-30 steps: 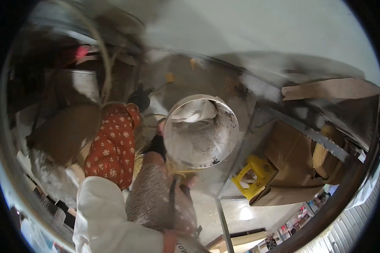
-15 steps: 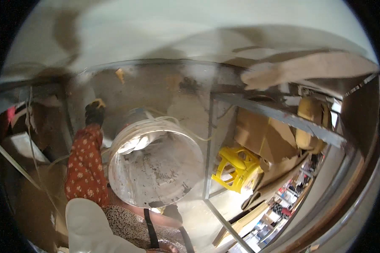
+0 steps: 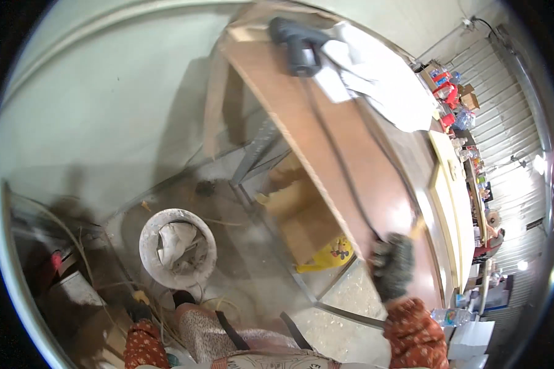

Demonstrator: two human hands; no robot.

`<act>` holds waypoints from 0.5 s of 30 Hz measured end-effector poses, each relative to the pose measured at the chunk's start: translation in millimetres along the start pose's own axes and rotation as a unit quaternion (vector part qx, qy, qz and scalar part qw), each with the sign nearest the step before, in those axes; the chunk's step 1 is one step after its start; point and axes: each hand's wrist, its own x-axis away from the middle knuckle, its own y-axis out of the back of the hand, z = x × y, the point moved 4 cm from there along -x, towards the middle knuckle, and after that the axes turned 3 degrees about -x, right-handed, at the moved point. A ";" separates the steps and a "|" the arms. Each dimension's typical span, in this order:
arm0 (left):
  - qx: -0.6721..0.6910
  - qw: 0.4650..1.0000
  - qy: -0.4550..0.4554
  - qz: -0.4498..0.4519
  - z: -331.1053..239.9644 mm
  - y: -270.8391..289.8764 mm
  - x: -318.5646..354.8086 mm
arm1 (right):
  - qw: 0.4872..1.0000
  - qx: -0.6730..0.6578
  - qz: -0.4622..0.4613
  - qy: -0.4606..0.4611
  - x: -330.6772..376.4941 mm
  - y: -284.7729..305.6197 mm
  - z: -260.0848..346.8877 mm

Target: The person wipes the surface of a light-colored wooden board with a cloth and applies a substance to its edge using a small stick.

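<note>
A round, white-smeared bucket (image 3: 210, 261) stands upright on the floor, with crumpled whitish material (image 3: 177, 240) inside. My left hand (image 3: 139, 309), in a dark glove with yellow on it, hangs low beside the bucket near some thin hoses; its fingers are too blurred to read. My right hand (image 3: 393, 267), in a grey glove, lies over the near edge of a brown tabletop (image 3: 338, 147), fingers stretched out and slightly smeared. A dark cable (image 3: 345, 166) runs down the tabletop to that hand; whether they touch is unclear.
On the tabletop's far end lie a black, gun-shaped tool (image 3: 298, 46) and white sheets (image 3: 381, 80). Beneath are a metal leg frame (image 3: 258, 147), a cardboard box (image 3: 301, 215) and a yellow plastic stool (image 3: 326, 255). Cluttered shelving lines the right; another person (image 3: 493, 243) is far off.
The bucket, earlier tilted close before me with my left arm beside it, now stands upright lower down. My view has swung up over the tabletop, and my right hand has come onto it.
</note>
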 end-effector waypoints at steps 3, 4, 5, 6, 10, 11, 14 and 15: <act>-0.005 0.999 0.011 -0.049 -61.9 55.6 90.6 | 0.953 0.182 0.001 0.241 5.3 4.0 13.5; -0.007 0.998 0.015 -0.066 -84.8 70.7 120.6 | 0.949 0.167 -0.023 0.267 8.8 0.8 0.3; -0.010 0.997 0.021 -0.078 -108.1 80.8 149.0 | 0.975 0.069 0.001 0.209 9.5 -2.5 -7.6; -0.003 0.996 0.019 -0.093 -129.0 88.9 169.7 | 0.988 -0.022 0.011 0.154 10.7 -2.2 -10.5; -0.011 0.981 0.038 -0.188 -180.8 139.8 261.6 | 0.976 -0.142 0.056 0.155 12.4 -25.2 -19.0; -0.020 0.976 0.041 -0.214 -187.7 155.1 278.7 | 0.972 -0.187 0.078 0.119 12.2 -20.5 -18.6; -0.077 0.948 0.074 -0.300 -181.2 205.2 343.4 | 0.859 -0.440 0.229 -0.125 19.0 -0.9 23.7; -0.084 0.938 0.084 -0.327 -172.3 219.0 366.7 | 0.908 -0.350 0.228 0.033 10.0 1.0 20.0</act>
